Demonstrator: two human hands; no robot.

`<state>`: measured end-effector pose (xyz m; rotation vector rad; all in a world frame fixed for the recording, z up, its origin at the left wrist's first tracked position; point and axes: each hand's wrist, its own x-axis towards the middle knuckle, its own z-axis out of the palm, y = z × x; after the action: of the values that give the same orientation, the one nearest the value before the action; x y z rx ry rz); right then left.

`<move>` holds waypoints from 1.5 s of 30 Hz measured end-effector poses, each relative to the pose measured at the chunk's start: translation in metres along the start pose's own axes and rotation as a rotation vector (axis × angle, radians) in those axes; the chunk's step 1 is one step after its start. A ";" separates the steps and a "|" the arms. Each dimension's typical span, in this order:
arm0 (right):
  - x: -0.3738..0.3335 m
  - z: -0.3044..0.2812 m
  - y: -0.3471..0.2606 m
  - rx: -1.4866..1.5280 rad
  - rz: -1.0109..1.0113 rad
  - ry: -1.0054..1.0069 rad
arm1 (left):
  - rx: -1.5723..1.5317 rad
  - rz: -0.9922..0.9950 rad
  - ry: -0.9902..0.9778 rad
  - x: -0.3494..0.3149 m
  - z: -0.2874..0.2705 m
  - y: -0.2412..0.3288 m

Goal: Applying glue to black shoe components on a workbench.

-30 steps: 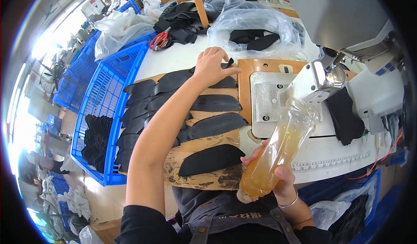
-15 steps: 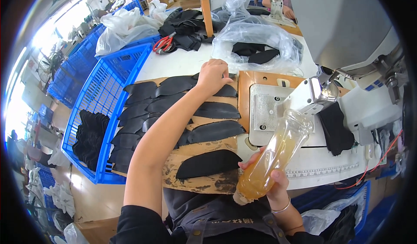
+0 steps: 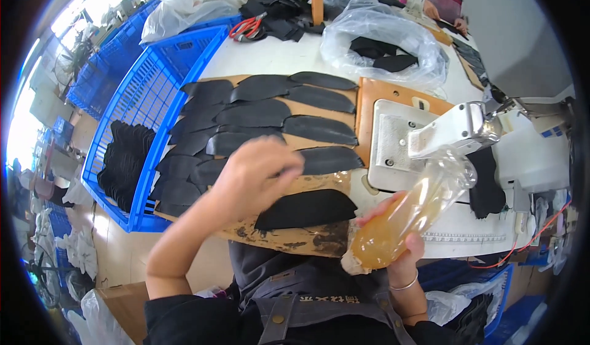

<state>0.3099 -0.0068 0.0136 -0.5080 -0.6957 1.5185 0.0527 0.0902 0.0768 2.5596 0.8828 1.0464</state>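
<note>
My right hand (image 3: 402, 250) grips a clear plastic bottle (image 3: 409, 216) of amber liquid. The bottle is tilted, its base up to the right and its tan-covered narrow end (image 3: 354, 262) low at the left. My left hand (image 3: 261, 173) hovers over the board (image 3: 329, 243), fingers curled and smeared by motion; whether they hold anything cannot be told. Below it lies a single curved black piece (image 3: 307, 210), matte on top. Several overlapping, shinier black pieces (image 3: 252, 113) cover the board further up and to the left.
On the left stands a blue crate (image 3: 147, 191) with a stack of black pieces (image 3: 126, 160). Sewing machine parts (image 3: 455, 130) rise at right. Red-handled scissors (image 3: 247, 28) and an open plastic bag (image 3: 384, 35) with black pieces lie behind. Another person's hands (image 3: 445, 16) work at the far right.
My left hand has come back from the far edge of the board toward me. The bottle stays in my right hand, still tilted. The whole view has shifted slightly.
</note>
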 end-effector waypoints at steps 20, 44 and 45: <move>0.060 0.120 0.049 -1.148 -0.300 -0.573 | 0.280 0.108 0.270 -0.140 0.020 0.007; 0.044 0.039 -0.005 -1.336 -0.581 0.068 | 0.321 0.065 0.231 -0.141 0.026 0.007; 0.043 0.039 -0.008 -1.436 -0.717 0.206 | 0.319 0.066 0.227 -0.141 0.027 0.007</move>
<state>0.2853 0.0312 0.0510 -1.2590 -1.5461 0.0884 -0.0043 -0.0021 -0.0176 2.7813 1.1088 1.3322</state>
